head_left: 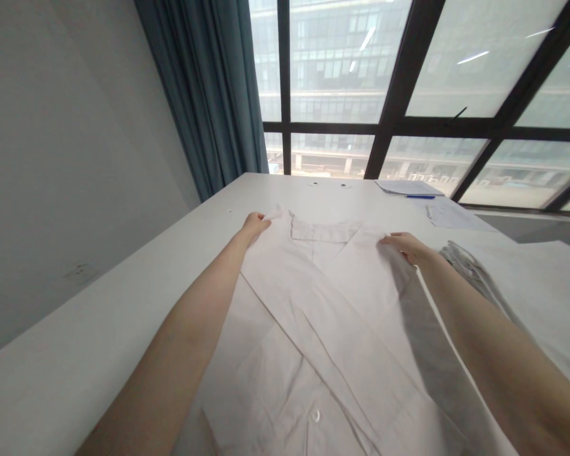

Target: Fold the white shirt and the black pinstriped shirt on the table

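A white garment with a collar-like band and a button, likely a shirt or coat [323,304], lies spread over the table in front of me. At its far left corner, my left hand [255,226] pinches the cloth. My right hand [406,246] grips the far right edge, where the fabric lifts a little and casts a grey shadow. Creases run diagonally down the garment's middle. The band sits at the far end between my two hands, and the near end runs out of view at the bottom.
The white table [147,304] reaches toward the windows. Papers [408,187] and a blue pen [420,197] lie at its far right. Clear plastic [472,269] and more white cloth or sheeting [551,291] are beside my right arm. A blue curtain [213,95] hangs at the back left.
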Motion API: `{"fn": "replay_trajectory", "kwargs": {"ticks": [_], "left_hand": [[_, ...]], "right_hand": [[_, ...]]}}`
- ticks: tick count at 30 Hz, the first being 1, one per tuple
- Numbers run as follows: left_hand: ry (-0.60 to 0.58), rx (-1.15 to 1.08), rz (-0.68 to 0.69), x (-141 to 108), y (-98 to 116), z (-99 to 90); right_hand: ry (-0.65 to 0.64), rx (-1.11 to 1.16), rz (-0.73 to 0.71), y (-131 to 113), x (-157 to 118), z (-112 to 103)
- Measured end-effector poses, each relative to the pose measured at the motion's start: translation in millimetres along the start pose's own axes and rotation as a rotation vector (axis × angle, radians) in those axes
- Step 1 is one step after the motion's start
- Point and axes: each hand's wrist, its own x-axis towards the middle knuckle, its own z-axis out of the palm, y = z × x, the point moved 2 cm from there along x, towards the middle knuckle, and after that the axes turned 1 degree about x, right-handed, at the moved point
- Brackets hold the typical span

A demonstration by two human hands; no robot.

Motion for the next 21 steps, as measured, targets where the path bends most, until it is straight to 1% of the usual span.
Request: {"fn": "replay_trajectory", "kwargs": {"ticks": [2, 3, 5, 8, 9, 11, 13, 14, 15, 16, 18, 20, 21], "left_hand": [[0.026, -0.083, 0.046, -4.2, 9.5, -10.4], [0.038, -0.116, 0.067, -7.9, 13.7, -17.2], [0.061, -0.206, 0.113, -19.9, 19.8, -33.6], [0.094, -0.416, 0.221, -51.7, 19.1, -63.1], [0.095, -0.470, 0.268, -66.1, 15.4, -73.3], [0.088, -0.490, 0.357, -99.8, 2.2, -93.1], [0.110, -0.417, 0.375, -136.9, -19.5, -111.3], [0.128, -0.350, 0.366, -155.5, -32.6, -119.3], [0.017, -0.254, 0.356, -173.1, -46.0, -123.7], [-0.077, -0.207, 0.352, -189.9, -59.8, -127.4], [-0.239, -0.104, 0.318, -218.3, -86.5, -131.5], [-0.353, 0.025, 0.340, -238.2, -106.2, -131.8], [-0.386, 0.092, 0.367, -244.4, -112.4, -130.8]], "right_hand": [[-0.026, 0.043, 0.071, -12.5, -3.3, -5.0], [-0.036, 0.079, 0.076, -19.5, -7.3, -8.5], [-0.045, 0.153, 0.036, -32.8, -21.3, -17.9], [-0.046, 0.250, -0.096, -43.6, -59.0, -37.6], [-0.042, 0.264, -0.145, -43.3, -75.6, -45.2], [-0.034, 0.221, -0.237, -36.2, -112.2, -60.2], [-0.038, 0.074, -0.266, -20.6, -149.6, -72.1], [-0.063, -0.021, -0.274, -10.9, -167.3, -75.9], [-0.085, -0.108, -0.293, -1.0, -183.7, -78.4], [-0.133, -0.175, -0.311, 8.8, -198.7, -78.9], [-0.260, -0.261, -0.345, 25.8, -223.2, -75.7], [-0.356, -0.324, -0.387, 37.1, -239.6, -70.6], [-0.372, -0.355, -0.412, 40.4, -244.6, -68.4]]}}
